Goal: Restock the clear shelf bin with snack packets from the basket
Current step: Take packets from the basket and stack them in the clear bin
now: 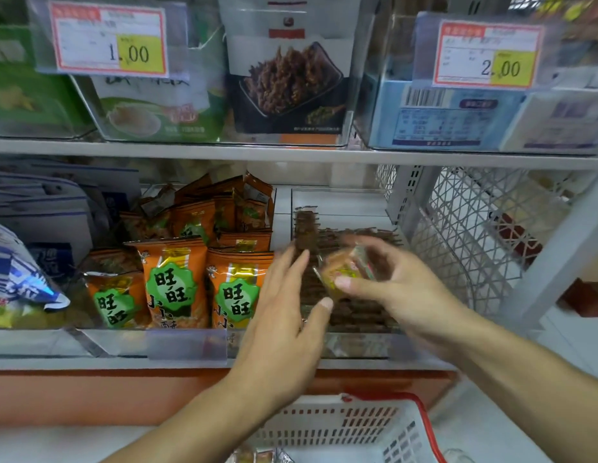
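Pinching a small snack packet [349, 274] between thumb and curled fingers, the right hand [396, 289] holds it just above the rows of brown packets [354, 312] in the clear bin [357, 345] at the right end of the lower shelf [107, 362]. The packet is blurred (orange and yellow is all that shows). The left hand [284, 315] reaches in beside it, fingers straight and close together, tips over the bin's left edge, holding nothing. Orange and green snack bags [172, 285] fill the neighbouring bin to the left. Below the shelf's front edge sits the white basket [364, 426] with a red handle, a few packets visible at its bottom.
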### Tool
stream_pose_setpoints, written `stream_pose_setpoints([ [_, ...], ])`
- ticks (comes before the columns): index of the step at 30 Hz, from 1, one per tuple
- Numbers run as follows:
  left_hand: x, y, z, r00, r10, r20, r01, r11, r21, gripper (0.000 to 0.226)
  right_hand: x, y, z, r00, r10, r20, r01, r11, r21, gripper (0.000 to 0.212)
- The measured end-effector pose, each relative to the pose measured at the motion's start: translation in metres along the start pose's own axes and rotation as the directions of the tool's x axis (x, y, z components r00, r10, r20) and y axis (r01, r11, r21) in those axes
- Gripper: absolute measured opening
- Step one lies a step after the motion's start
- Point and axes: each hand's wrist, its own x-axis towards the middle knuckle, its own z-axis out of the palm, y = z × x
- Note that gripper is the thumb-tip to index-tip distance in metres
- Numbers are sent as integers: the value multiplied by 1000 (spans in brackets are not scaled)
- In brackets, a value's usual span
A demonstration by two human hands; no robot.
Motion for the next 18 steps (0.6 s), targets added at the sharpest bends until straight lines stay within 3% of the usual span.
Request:
stream_pose_setpoints([
  [2,2,-5,4,997,-26,70,21,997,76,75,39,4,0,995,-88,-48,65,933,-354,62],
  [6,2,-8,12,988,-65,138,55,996,77,90,89,19,16,999,-25,30,39,754,-655,63],
  [8,3,-9,14,988,-86,131,80,995,51,93,109,23,28,1000,25,10,-12,727,-687,65],
  [13,5,-9,14,985,-107,137,106,994,13,97,120,39,45,972,87,-217,-189,838,-512,60],
  [18,5,-10,12,984,-116,135,117,993,1,97,119,42,53,982,34,-185,-131,829,-543,51],
])
